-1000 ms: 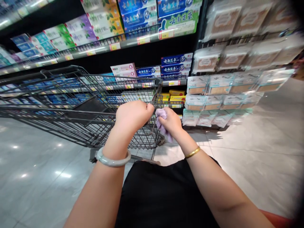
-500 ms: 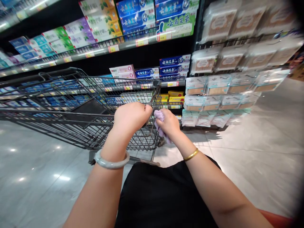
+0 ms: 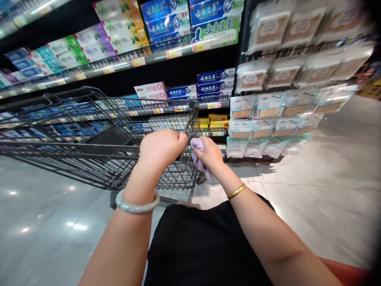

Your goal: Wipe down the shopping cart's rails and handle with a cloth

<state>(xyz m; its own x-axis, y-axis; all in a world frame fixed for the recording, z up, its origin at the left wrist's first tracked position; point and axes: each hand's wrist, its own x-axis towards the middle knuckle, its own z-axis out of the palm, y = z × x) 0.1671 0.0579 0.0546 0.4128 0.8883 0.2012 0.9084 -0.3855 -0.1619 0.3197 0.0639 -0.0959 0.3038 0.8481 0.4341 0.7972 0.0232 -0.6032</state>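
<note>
A dark wire shopping cart [image 3: 166, 174] stands in front of me, reaching off to the left. My left hand [image 3: 162, 147] is closed around the near end of its frame, with the fingers mostly hidden behind the back of the hand. Just to the right, my right hand [image 3: 212, 153] clutches a crumpled purple cloth [image 3: 197, 146] whose end hangs below the fingers. The cloth is right beside the cart's end; whether it touches the wire I cannot tell. A pale bangle and a gold bracelet circle my wrists.
Behind the cart runs a shelf [image 3: 119, 63] stacked with toothpaste boxes [image 3: 216, 85]. To its right, bagged packs [image 3: 270, 105] hang in rows from a rack. Shiny tiled floor [image 3: 327, 206] stretches to the right. A red edge [image 3: 342, 270] shows at lower right.
The whole view has shifted slightly, so shelves and hanging packs sit a little further left. Both hands keep their holds, on the cart and the cloth.
</note>
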